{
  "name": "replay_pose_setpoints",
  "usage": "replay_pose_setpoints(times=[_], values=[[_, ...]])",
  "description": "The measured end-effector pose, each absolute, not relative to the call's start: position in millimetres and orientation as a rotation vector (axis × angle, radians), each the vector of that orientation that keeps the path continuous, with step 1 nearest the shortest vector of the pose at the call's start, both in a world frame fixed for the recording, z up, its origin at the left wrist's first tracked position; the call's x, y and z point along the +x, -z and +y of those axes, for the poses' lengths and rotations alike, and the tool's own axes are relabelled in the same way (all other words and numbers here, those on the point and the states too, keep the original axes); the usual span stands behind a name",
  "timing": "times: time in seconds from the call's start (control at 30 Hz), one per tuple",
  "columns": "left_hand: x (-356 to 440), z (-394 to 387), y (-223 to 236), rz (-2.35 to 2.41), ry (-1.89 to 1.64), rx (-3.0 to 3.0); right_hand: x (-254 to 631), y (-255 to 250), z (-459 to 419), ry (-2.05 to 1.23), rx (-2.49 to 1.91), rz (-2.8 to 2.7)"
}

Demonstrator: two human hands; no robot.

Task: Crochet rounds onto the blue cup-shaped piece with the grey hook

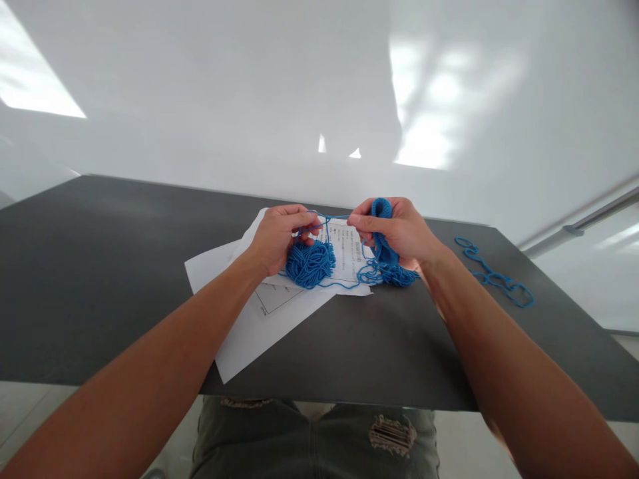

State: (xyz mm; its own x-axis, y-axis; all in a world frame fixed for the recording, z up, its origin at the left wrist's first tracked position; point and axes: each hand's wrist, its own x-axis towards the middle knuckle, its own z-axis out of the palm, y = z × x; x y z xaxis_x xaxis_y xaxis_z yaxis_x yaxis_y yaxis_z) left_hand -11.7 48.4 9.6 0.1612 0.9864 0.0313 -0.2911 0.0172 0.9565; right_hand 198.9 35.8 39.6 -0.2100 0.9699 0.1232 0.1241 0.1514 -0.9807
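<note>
Blue yarn (327,219) stretches between my two hands above the table, with a small crossing or knot in it near the middle. My left hand (284,233) pinches one end of that strand between thumb and fingertips. A loose blue yarn bundle (310,264) sits just below its fingers. My right hand (397,229) pinches the strand's other side and also keeps a folded blue knitted piece (382,233) in its grip. Beneath the right hand, a second tangle of blue yarn (394,274) lies on the table, joined to the bundle by a slack strand.
Printed white paper sheets (249,339) lie under the yarn on the dark table (130,266). A loose length of looped blue yarn (499,279) is spread at the right. A white wall (249,100) rises behind the table's far edge.
</note>
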Motion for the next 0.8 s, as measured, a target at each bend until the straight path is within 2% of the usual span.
replay_pose_setpoints(times=[0.53,0.8], values=[[-15.5,45.2,-7.4,0.869,-1.130,1.280,189.8,-39.2,33.6,-1.171,-1.113,-1.450],[-11.6,43.5,-6.7,0.913,-1.145,1.331,185.9,-37.7,34.7,-1.060,-1.157,-1.425]])
